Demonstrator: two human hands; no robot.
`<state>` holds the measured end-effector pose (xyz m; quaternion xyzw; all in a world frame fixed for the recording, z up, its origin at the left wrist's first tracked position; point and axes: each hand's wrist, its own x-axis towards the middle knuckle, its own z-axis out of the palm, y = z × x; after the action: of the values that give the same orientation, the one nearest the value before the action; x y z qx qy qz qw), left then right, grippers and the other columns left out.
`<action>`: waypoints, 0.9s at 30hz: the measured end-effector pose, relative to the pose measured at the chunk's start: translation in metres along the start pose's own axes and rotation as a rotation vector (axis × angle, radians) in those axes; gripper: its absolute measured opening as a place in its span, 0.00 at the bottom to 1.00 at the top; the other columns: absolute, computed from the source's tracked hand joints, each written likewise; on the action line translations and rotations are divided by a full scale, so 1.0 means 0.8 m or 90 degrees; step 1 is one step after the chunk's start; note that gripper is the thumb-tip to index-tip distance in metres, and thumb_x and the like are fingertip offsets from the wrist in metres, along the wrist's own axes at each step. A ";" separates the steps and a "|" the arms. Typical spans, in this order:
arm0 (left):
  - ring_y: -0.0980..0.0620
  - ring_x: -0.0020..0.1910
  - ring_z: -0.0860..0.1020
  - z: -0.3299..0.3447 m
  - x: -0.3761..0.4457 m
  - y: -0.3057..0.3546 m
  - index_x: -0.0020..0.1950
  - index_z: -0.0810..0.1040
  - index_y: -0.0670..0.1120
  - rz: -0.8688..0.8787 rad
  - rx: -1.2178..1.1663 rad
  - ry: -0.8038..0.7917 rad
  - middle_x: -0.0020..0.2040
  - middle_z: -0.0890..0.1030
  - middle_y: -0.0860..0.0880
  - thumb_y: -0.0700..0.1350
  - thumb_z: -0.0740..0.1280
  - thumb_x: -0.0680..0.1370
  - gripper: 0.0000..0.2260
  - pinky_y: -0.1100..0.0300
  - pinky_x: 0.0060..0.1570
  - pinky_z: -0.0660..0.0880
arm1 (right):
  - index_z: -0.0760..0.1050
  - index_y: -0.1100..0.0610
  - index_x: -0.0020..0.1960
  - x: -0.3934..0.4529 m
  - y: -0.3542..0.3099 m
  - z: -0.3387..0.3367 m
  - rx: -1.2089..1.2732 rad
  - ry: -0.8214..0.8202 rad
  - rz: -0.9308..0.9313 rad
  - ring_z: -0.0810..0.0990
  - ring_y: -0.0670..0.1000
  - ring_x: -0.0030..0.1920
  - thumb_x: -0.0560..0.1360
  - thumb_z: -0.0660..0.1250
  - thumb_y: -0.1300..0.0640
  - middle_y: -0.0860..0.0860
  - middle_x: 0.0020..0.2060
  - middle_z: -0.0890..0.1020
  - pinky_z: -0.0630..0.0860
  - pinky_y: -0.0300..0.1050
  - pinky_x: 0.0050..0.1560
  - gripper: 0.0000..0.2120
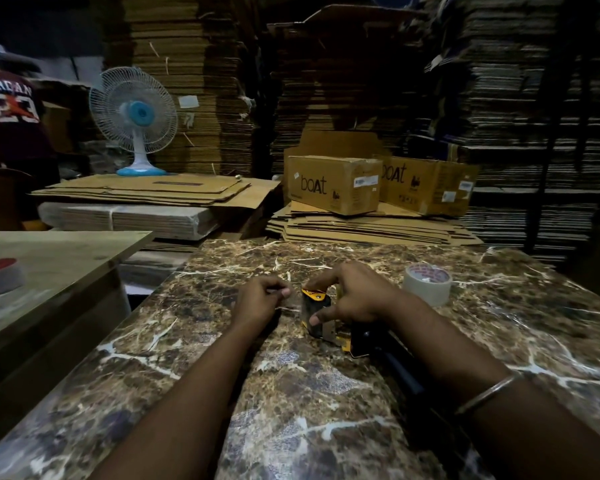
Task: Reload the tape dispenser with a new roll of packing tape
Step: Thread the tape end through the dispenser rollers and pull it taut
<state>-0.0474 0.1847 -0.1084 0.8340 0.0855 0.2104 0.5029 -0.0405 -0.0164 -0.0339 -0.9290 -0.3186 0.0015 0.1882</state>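
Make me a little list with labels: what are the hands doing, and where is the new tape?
right hand: gripping the tape dispenser, which lies on the marble table
left hand: fingers pinched together beside the dispenser; what it holds cannot be told
tape roll: flat on the table, right of the hands, untouched

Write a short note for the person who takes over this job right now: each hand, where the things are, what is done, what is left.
Left hand: closed in a loose fist on the marble table, just left of the tape dispenser; whether it pinches anything is unclear.
Right hand: gripping the tape dispenser from above, holding it on the table.
New roll of packing tape: lies flat on the table, right of the right hand, untouched.
Done: dispenser is in hand.
Left: mount the new roll and thread the tape.
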 end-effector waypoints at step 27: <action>0.48 0.30 0.76 -0.009 0.110 -0.038 0.32 0.78 0.41 0.051 0.148 -0.283 0.34 0.81 0.37 0.52 0.80 0.62 0.17 0.48 0.29 0.74 | 0.76 0.41 0.68 0.020 0.038 0.011 0.011 -0.013 -0.133 0.72 0.40 0.71 0.68 0.74 0.35 0.36 0.69 0.76 0.39 0.57 0.79 0.30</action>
<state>0.0309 0.2360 -0.1087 0.9146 -0.0369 0.0305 0.4016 -0.0110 -0.0261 -0.0509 -0.8891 -0.4155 -0.0061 0.1921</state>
